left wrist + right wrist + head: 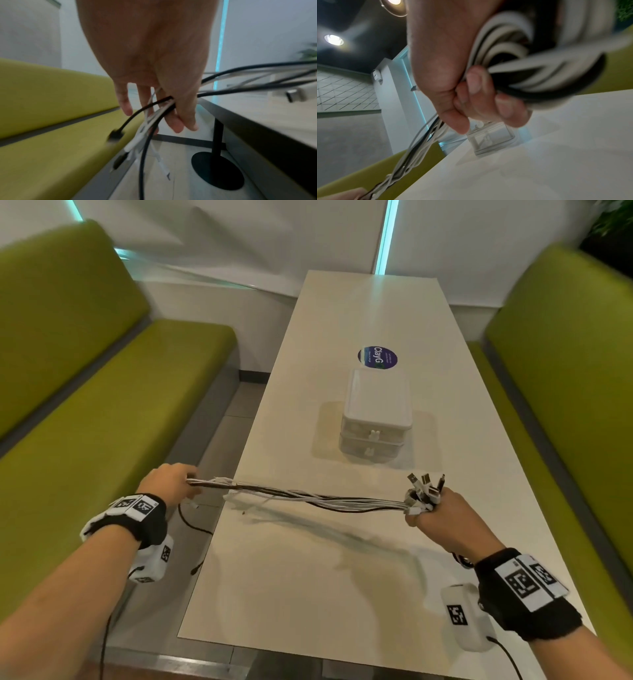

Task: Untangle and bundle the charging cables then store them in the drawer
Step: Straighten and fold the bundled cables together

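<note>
**Cables stretched between two hands above the tabletop**

Both forearms reach in from the near edge, each wrist wrapped in a black strap carrying white marker blocks. Right hand [442,517] is closed in a fist around one end of the charging cables [308,497], with a cluster of USB plugs [426,486] sticking up out of the top of the grip; the right wrist view shows the fingers [489,97] curled tight around looped white and black cords. Left hand [171,482] pinches the other end of the bundle out past the left edge of the tabletop [342,577], above the floor gap beside the green bench [113,412]. In the left wrist view the fingers [181,119] close on several white and black strands, whose loose tails and connectors hang down below the hand.

Between the hands the cables run nearly level and taut, white and dark strands twisted loosely together, held above the tabletop and casting a shadow on it.

Farther back on the tabletop stands a small translucent drawer unit [376,419] with two stacked drawers, both closed, their little white knobs facing the camera. Just behind it lies a round blue sticker [377,358]. A second green bench [561,371] lines the right side.
</note>
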Motion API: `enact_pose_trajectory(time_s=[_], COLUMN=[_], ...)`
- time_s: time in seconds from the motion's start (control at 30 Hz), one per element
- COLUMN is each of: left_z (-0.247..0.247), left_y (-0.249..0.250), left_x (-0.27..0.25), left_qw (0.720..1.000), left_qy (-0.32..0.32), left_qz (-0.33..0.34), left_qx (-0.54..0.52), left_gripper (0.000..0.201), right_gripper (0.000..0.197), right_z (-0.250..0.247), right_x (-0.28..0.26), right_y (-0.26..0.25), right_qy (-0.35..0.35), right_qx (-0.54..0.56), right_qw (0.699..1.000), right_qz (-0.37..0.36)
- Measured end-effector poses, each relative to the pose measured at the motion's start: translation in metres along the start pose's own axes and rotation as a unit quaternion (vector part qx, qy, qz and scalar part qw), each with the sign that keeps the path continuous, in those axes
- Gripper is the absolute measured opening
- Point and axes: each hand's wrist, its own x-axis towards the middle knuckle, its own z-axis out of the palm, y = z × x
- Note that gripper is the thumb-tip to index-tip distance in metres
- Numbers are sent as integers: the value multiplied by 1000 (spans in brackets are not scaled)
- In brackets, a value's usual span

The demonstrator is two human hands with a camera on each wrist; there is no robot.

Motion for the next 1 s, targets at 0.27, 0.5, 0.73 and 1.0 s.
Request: enact_pose_trajectory(time_s=[0.27,0.5,0.73,1.0], left_z=[-23,-67,19,5], left_y=[27,109,143,102], left_x=[-4,-33,-58,-39], left_qw=[995,973,936,945], left_qy=[-76,28,-128,-71], left_qz=[61,228,323,308], left_qx=[14,-34,-51,-88], left_gripper=[64,60,26,43], right_gripper=[5,12,7,5], right_z=[6,6,3,13], right_x=[5,5,5,5], right_y=[3,4,2,9], right_qy=[-8,1,14,-7], right_qx=[-13,-5,-17,-6], right_qw=[1000,999,999,999], right_qz=[12,32,31,44])
